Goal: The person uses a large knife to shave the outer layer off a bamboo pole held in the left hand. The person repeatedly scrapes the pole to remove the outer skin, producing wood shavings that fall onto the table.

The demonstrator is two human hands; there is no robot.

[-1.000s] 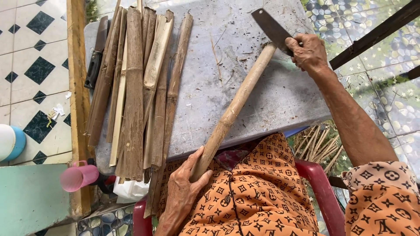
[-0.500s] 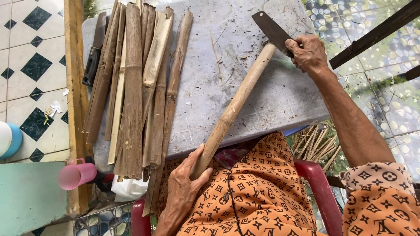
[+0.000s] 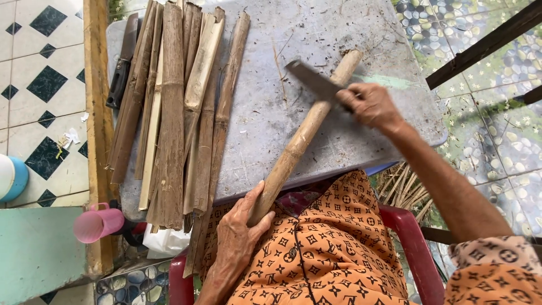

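A round bamboo pole (image 3: 302, 138) lies slanted across the grey table top (image 3: 350, 34), its far end near the table's middle. My left hand (image 3: 240, 229) grips the pole's near end by my lap. My right hand (image 3: 370, 104) holds a broad cleaver (image 3: 313, 81) by its handle, the blade laid across the pole's upper part. Several split bamboo slats (image 3: 175, 107) lie in a bundle on the table's left side.
A dark knife (image 3: 121, 70) rests at the table's left edge beside a wooden plank (image 3: 97, 113). A pink cup (image 3: 96, 223) stands on a green surface at lower left. I sit in a red plastic chair (image 3: 415, 248). A dark beam (image 3: 485, 42) crosses the right.
My right hand has brought the cleaver down and to the left, from raised beyond the pole's far end onto the pole's upper part. The left hand keeps its grip.
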